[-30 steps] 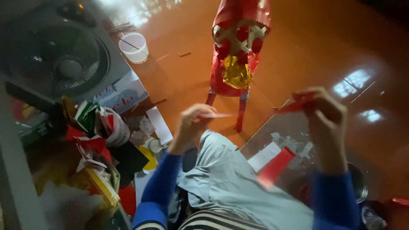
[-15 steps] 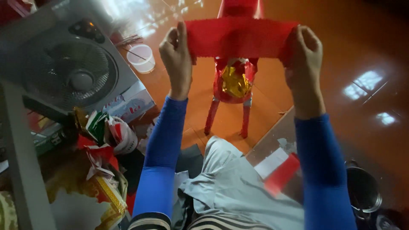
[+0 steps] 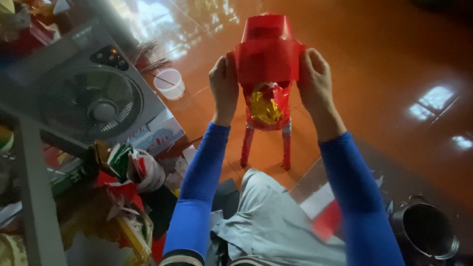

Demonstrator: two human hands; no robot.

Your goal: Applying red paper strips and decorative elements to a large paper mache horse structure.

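Red paper was stretched across the upper part of a red paper figure at about twelve o'clock from your lap, and you held it there from both sides. Your left hand pinched the sheet's left edge with the fingers pressed together against it, and your right hand gripped the right edge in the same way, thumb toward you. The sheet wrapped the figure just below its tapered red top; under it a patch of gold foil showed, and two thin red legs stood on the floor.

You sat over a glossy orange-brown tiled floor that mirrored bright window light at one and three o'clock. At ten o'clock a grey box fan leaned on the floor, with a small white plastic cup and a few thin sticks just beyond it. At eight o'clock a heap of coloured paper scraps lay jumbled beside a grey frame. A grey cloth covered your lap, a red and white paper piece lay at five o'clock, and a dark metal pot stood at four o'clock, near your right sleeve.
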